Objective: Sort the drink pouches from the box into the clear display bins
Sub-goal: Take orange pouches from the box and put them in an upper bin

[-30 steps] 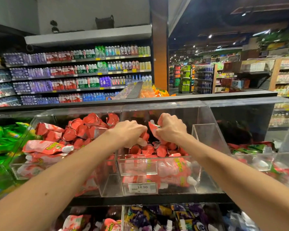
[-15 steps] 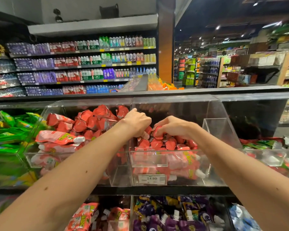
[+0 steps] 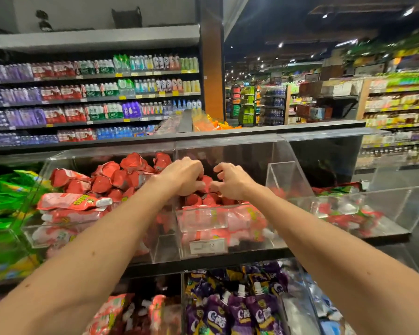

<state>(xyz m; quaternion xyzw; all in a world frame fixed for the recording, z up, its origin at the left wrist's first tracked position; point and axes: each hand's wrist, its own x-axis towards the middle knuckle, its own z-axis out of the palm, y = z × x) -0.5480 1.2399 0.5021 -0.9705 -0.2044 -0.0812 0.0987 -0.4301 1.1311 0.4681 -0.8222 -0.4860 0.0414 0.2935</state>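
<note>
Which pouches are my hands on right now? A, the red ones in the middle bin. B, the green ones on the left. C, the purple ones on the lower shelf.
A: the left hand and right hand both curl their fingers on red pouches inside the middle bin.

Behind: wall shelves (image 3: 94, 99) stocked with bottled drinks (image 3: 140, 64); orange-brown pillar (image 3: 212, 76) just right; stocked aisles (image 3: 397, 102) farther right.
</note>
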